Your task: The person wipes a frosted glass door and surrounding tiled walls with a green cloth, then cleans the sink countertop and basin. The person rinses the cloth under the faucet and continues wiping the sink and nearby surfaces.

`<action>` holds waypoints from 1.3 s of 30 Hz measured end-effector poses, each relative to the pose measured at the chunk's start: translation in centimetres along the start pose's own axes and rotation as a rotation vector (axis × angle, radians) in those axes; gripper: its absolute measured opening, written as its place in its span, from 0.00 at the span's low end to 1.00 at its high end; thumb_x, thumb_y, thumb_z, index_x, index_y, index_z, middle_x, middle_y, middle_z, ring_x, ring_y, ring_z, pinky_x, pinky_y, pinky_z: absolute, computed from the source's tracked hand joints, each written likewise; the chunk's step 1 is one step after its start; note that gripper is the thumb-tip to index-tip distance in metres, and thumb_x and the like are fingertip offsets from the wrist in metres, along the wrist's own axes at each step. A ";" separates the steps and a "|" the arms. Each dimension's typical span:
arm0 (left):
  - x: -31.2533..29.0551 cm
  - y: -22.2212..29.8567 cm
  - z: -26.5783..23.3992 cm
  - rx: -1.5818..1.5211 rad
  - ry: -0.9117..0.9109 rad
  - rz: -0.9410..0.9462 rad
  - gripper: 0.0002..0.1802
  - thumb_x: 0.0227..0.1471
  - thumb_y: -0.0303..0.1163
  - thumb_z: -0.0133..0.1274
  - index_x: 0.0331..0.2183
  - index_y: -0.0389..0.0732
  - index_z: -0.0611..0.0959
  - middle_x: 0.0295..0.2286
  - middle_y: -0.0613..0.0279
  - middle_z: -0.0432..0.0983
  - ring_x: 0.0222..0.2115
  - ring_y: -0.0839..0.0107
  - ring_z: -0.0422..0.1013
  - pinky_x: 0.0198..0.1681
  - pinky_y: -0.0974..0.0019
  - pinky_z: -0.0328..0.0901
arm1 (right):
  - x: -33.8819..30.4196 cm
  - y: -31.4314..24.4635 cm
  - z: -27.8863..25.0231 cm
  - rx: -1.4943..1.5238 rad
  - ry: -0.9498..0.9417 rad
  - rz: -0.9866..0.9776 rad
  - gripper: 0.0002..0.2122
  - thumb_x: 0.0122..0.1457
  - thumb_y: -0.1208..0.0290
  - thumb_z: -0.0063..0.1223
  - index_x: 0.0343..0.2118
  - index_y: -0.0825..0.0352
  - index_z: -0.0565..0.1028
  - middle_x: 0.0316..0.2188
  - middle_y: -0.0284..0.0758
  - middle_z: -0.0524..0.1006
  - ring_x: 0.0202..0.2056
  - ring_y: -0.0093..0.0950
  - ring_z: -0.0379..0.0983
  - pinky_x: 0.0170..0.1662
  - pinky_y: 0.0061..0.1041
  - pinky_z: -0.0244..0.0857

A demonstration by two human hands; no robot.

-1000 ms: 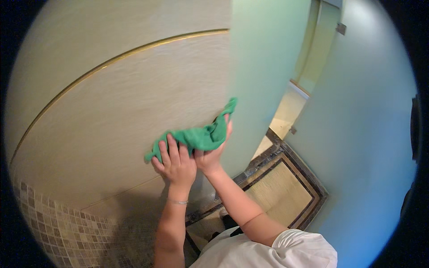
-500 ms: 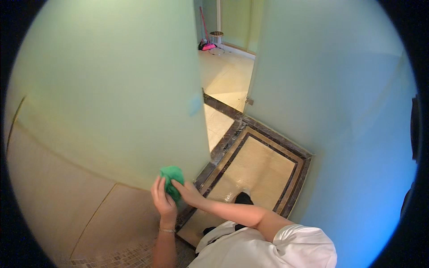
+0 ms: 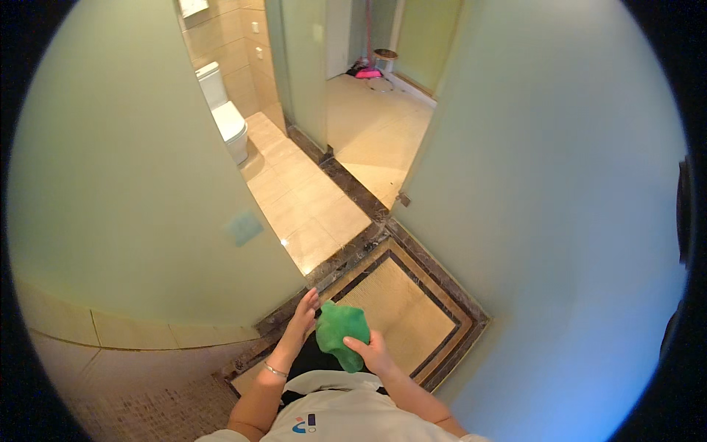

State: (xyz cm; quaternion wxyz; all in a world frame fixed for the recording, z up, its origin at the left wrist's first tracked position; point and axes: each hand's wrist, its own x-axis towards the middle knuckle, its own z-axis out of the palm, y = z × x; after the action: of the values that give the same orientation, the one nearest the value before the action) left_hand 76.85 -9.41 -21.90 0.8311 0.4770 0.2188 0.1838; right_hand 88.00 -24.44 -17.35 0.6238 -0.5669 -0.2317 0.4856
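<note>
A crumpled green cloth (image 3: pixel 342 328) is held up in front of my body. My right hand (image 3: pixel 374 355) grips it, the thumb lying across its front. My left hand (image 3: pixel 300 322) is beside the cloth's left edge, fingers stretched out and pointing away from me; whether it touches the cloth I cannot tell. A bracelet (image 3: pixel 276 369) circles my left wrist. Below my hands is the shower floor with dark stone borders (image 3: pixel 401 302).
Frosted glass panels stand at the left (image 3: pixel 132 184) and right (image 3: pixel 545 206). Through the gap are a white toilet (image 3: pixel 232 124), a tiled floor, a pink dustpan (image 3: pixel 367 72) and a small round stool (image 3: pixel 385 55). A dark stone sill (image 3: pixel 350 183) crosses the floor.
My hands have come back toward my body and rightward from the left glass. The left hand's fingers have come off the cloth and straightened. The view has shifted, bringing the toilet into sight.
</note>
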 end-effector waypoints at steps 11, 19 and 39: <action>21.2 4.8 0.3 -0.188 0.113 -0.056 0.19 0.56 0.29 0.50 0.49 0.35 0.71 0.42 0.63 0.73 0.42 0.75 0.68 0.46 0.70 0.64 | 21.5 -10.1 -9.9 0.018 0.252 0.067 0.17 0.60 0.63 0.47 0.47 0.70 0.69 0.43 0.35 0.73 0.42 0.24 0.69 0.46 0.26 0.63; 34.2 15.9 1.8 0.119 0.402 0.315 0.14 0.50 0.25 0.55 0.39 0.38 0.70 0.32 0.67 0.69 0.34 0.80 0.64 0.39 0.74 0.61 | 41.5 -19.3 -15.3 0.285 0.156 -0.024 0.23 0.64 0.55 0.28 0.50 0.69 0.66 0.48 0.39 0.71 0.49 0.31 0.67 0.53 0.33 0.59; 53.5 29.9 -8.0 -0.183 1.502 0.420 0.10 0.44 0.25 0.61 0.28 0.38 0.74 0.23 0.71 0.71 0.27 0.84 0.65 0.29 0.76 0.63 | 91.1 -35.1 0.9 -0.650 -1.226 0.251 0.05 0.54 0.79 0.54 0.34 0.67 0.74 0.37 0.29 0.69 0.39 0.18 0.66 0.43 0.19 0.62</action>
State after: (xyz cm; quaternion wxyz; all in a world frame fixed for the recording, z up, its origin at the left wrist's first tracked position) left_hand 114.44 38.09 -9.47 0.4446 0.1861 0.6114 0.6276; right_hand 137.63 59.10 -8.21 0.1192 -0.3713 -0.6075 0.6920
